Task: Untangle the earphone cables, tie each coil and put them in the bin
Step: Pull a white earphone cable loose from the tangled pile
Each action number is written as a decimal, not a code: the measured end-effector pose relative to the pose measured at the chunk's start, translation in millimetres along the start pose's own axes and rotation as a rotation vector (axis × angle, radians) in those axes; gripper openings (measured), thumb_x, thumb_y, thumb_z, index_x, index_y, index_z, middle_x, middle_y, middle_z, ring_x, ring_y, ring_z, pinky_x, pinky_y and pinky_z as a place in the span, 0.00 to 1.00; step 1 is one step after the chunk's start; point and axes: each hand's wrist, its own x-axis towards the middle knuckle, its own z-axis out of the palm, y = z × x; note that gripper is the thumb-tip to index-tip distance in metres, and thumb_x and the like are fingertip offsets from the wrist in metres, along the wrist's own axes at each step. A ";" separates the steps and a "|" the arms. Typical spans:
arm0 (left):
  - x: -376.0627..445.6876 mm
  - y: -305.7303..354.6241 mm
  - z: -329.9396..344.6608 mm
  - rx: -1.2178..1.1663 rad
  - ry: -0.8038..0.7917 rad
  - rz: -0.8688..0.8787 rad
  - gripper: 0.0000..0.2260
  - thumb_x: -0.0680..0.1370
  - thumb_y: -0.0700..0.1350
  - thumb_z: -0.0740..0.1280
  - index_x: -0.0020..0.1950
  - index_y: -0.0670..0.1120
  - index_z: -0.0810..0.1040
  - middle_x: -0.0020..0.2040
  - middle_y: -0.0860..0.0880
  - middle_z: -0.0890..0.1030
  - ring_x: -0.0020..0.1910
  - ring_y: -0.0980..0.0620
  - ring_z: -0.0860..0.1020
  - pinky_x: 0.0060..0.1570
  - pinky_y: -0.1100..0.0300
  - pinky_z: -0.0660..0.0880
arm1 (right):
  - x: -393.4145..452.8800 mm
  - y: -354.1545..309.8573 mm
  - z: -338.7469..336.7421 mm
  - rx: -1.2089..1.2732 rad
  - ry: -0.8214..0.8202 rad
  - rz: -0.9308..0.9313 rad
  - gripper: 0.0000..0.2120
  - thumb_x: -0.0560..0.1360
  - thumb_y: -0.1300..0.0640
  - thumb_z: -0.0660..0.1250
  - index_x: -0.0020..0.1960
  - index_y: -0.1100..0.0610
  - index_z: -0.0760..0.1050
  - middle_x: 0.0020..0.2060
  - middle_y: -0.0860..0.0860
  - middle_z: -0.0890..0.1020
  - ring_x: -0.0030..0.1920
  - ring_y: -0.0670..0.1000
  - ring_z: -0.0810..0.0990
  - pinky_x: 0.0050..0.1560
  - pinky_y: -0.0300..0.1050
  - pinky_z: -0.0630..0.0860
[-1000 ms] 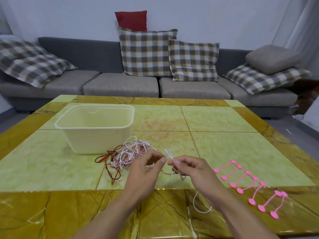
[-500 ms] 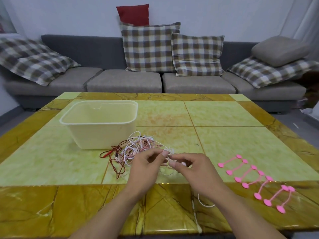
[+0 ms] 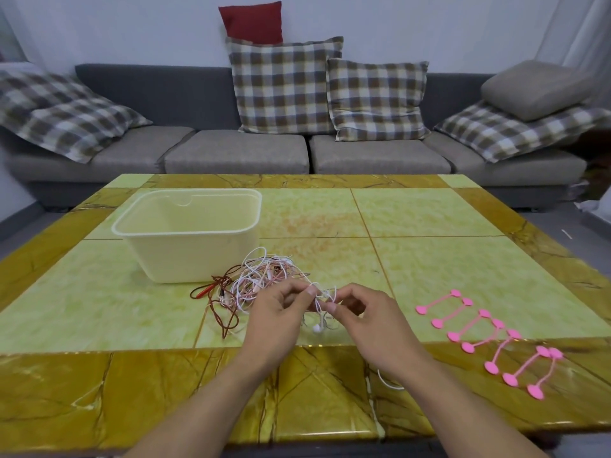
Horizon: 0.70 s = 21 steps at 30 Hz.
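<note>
Both hands, left hand and right hand, pinch white cable beside tangle, bin behind.

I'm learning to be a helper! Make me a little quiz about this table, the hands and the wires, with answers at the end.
1. True or false: the cream bin already has a tied coil inside it.
2. What are the left hand and right hand both pinching? A) a pink tie B) the white cable C) the bin's rim
3. On which side of the hands do the pink ties lie?

Key
1. False: no coil shows in the part of the inside we can see, and the tangle of cables lies on the table in front of the bin.
2. B
3. The right side.
</note>
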 end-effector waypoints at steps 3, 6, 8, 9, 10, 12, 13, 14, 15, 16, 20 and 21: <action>-0.3 -2.7 -2.5 0.081 0.005 -0.025 0.08 0.83 0.43 0.65 0.45 0.43 0.76 0.41 0.50 0.87 0.46 0.50 0.85 0.51 0.53 0.78 | 2.5 -1.0 -0.9 0.121 0.071 0.011 0.07 0.80 0.54 0.70 0.43 0.51 0.80 0.36 0.43 0.83 0.38 0.43 0.79 0.45 0.45 0.78; 0.5 -5.3 -6.7 0.302 0.017 0.049 0.10 0.79 0.47 0.64 0.38 0.50 0.73 0.37 0.62 0.82 0.41 0.60 0.80 0.44 0.53 0.75 | 5.9 -6.6 -4.4 0.397 0.169 0.081 0.08 0.83 0.59 0.64 0.46 0.57 0.78 0.39 0.48 0.86 0.43 0.45 0.82 0.53 0.50 0.78; -0.6 -6.9 -7.9 0.425 -0.012 0.089 0.09 0.77 0.54 0.62 0.38 0.53 0.73 0.38 0.64 0.82 0.40 0.63 0.79 0.44 0.55 0.75 | 5.6 -9.1 -6.3 0.472 0.212 0.128 0.08 0.83 0.59 0.62 0.46 0.56 0.77 0.30 0.48 0.81 0.38 0.48 0.81 0.51 0.48 0.75; -1.6 -7.3 -8.2 0.472 -0.028 0.082 0.10 0.77 0.58 0.60 0.41 0.54 0.74 0.40 0.65 0.83 0.41 0.63 0.79 0.46 0.55 0.76 | 5.6 -9.7 -7.2 0.461 0.237 0.140 0.08 0.83 0.59 0.63 0.46 0.55 0.76 0.26 0.47 0.76 0.33 0.49 0.78 0.48 0.47 0.74; -2.5 -7.9 -8.7 0.507 -0.037 0.062 0.12 0.77 0.61 0.58 0.46 0.56 0.75 0.42 0.65 0.83 0.44 0.64 0.80 0.48 0.55 0.77 | 5.6 -10.1 -8.6 0.434 0.261 0.147 0.07 0.83 0.57 0.64 0.46 0.54 0.77 0.23 0.46 0.71 0.29 0.49 0.74 0.46 0.47 0.74; -1.6 -10.6 -11.2 0.557 -0.031 0.006 0.15 0.78 0.64 0.54 0.57 0.59 0.74 0.43 0.65 0.83 0.47 0.66 0.79 0.52 0.55 0.76 | 5.8 -11.3 -12.6 0.368 0.286 0.154 0.07 0.82 0.55 0.66 0.47 0.52 0.80 0.20 0.43 0.66 0.25 0.48 0.67 0.40 0.48 0.74; -0.5 -11.2 -13.1 0.585 -0.020 -0.017 0.17 0.79 0.63 0.54 0.63 0.61 0.73 0.44 0.65 0.82 0.48 0.66 0.78 0.52 0.55 0.75 | 5.6 -11.8 -15.2 0.353 0.285 0.154 0.06 0.81 0.54 0.67 0.47 0.52 0.81 0.20 0.43 0.65 0.23 0.47 0.65 0.36 0.46 0.72; 0.8 -11.9 -15.2 0.616 -0.011 -0.030 0.18 0.80 0.62 0.56 0.69 0.62 0.70 0.45 0.65 0.81 0.48 0.65 0.78 0.52 0.54 0.75 | 5.0 -12.1 -18.5 0.358 0.279 0.152 0.06 0.81 0.54 0.68 0.48 0.52 0.82 0.19 0.42 0.64 0.23 0.47 0.62 0.32 0.43 0.68; 2.8 -13.4 -17.4 0.648 -0.008 -0.033 0.20 0.81 0.60 0.58 0.73 0.61 0.68 0.47 0.64 0.80 0.49 0.62 0.78 0.53 0.53 0.75 | 4.8 -12.1 -21.6 0.366 0.269 0.151 0.06 0.80 0.54 0.68 0.48 0.53 0.83 0.19 0.41 0.65 0.22 0.46 0.61 0.30 0.41 0.64; 4.4 -14.5 -19.5 0.684 -0.005 -0.034 0.21 0.81 0.57 0.61 0.75 0.61 0.67 0.49 0.63 0.80 0.49 0.59 0.79 0.54 0.52 0.76 | 4.3 -11.2 -24.8 0.362 0.253 0.153 0.06 0.80 0.54 0.69 0.48 0.54 0.83 0.18 0.40 0.67 0.21 0.43 0.62 0.28 0.38 0.62; 7.8 -21.3 -22.1 0.769 0.011 -0.052 0.24 0.79 0.49 0.64 0.76 0.60 0.68 0.50 0.58 0.80 0.51 0.55 0.78 0.50 0.53 0.77 | 5.2 -5.0 -30.0 0.211 0.218 0.165 0.05 0.77 0.53 0.72 0.44 0.50 0.86 0.33 0.41 0.85 0.35 0.49 0.79 0.38 0.37 0.71; 7.6 -21.2 -21.8 0.768 0.010 -0.032 0.23 0.79 0.49 0.65 0.74 0.61 0.70 0.49 0.59 0.80 0.49 0.57 0.78 0.48 0.56 0.75 | 5.3 -1.7 -29.9 0.152 0.206 0.172 0.05 0.76 0.52 0.73 0.42 0.49 0.86 0.32 0.44 0.84 0.35 0.52 0.78 0.39 0.42 0.72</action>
